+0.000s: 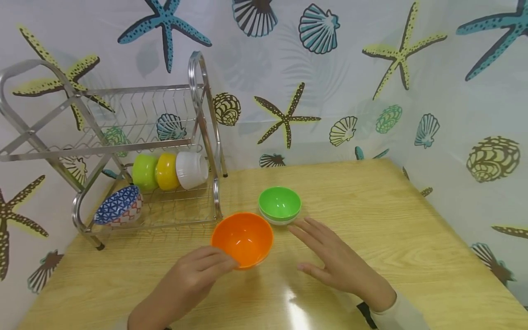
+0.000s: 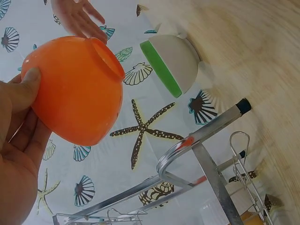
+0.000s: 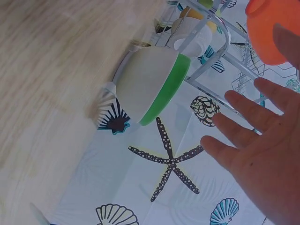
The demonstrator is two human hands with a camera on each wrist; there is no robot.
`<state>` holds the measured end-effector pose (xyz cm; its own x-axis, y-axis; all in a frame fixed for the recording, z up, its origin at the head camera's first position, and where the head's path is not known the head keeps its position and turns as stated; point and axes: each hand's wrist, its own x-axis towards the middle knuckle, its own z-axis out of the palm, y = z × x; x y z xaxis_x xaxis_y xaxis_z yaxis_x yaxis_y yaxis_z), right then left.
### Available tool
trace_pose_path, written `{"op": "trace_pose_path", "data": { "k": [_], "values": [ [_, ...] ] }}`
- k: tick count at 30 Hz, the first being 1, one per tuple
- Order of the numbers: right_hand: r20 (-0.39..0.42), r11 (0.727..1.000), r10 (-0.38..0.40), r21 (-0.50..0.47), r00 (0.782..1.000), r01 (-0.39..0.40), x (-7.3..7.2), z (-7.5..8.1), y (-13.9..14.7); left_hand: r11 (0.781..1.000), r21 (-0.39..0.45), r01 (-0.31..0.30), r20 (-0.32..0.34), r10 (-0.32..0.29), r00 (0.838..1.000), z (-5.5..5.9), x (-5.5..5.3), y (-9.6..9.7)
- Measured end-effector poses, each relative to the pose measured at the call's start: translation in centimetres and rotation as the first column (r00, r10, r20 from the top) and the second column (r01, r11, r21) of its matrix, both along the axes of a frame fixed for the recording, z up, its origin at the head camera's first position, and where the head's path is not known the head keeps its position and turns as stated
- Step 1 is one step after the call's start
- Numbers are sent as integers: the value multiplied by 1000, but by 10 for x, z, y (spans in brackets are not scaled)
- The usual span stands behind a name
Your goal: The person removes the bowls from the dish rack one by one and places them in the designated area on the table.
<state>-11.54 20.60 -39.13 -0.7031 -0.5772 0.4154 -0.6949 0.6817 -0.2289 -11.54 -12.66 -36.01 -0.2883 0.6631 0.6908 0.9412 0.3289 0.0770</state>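
An orange bowl (image 1: 242, 238) is held by its near rim in my left hand (image 1: 193, 271), thumb and fingers pinching the edge. The left wrist view shows the orange bowl (image 2: 77, 89) raised off the table. Just behind it on the table stands a bowl (image 1: 280, 204) with a green inside and white outside. My right hand (image 1: 330, 259) hovers right of the orange bowl with its fingers spread, holding nothing. In the right wrist view the right hand (image 3: 262, 136) is apart from the green-and-white bowl (image 3: 152, 84).
A two-tier metal dish rack (image 1: 165, 224) stands at the left. On its lower tier are a green bowl (image 1: 144, 172), a yellow bowl (image 1: 167, 172), a white bowl (image 1: 191, 169) and a blue-patterned bowl (image 1: 119, 206). A seashell-print sheet (image 1: 321, 91) hangs behind the wooden table (image 1: 412, 256).
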Motion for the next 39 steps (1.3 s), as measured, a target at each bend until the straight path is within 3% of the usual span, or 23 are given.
{"op": "trace_pose_path", "data": {
  "k": [11,21,26,30,36,39],
  "values": [
    [-120,990,123,-54,985,-131,0,1,-5,998,15,62,-59,-61,996,-9,-6,10],
    [-143,980,172,-77,975,-184,1,5,-11,996,-42,83,21,-82,996,-17,-7,19],
    [-163,978,181,-72,970,-195,3,7,-13,993,-61,105,30,-104,994,-19,-8,24],
    [-184,979,182,-57,966,-196,6,9,-15,990,-65,123,-5,-124,992,-19,-10,29],
    [-210,977,187,-66,960,-204,7,12,-18,991,-89,99,-157,-112,981,-14,-16,39],
    [-215,976,190,-66,958,-208,7,13,-20,991,-94,93,-187,-110,976,-10,-17,44]
  ]
}}
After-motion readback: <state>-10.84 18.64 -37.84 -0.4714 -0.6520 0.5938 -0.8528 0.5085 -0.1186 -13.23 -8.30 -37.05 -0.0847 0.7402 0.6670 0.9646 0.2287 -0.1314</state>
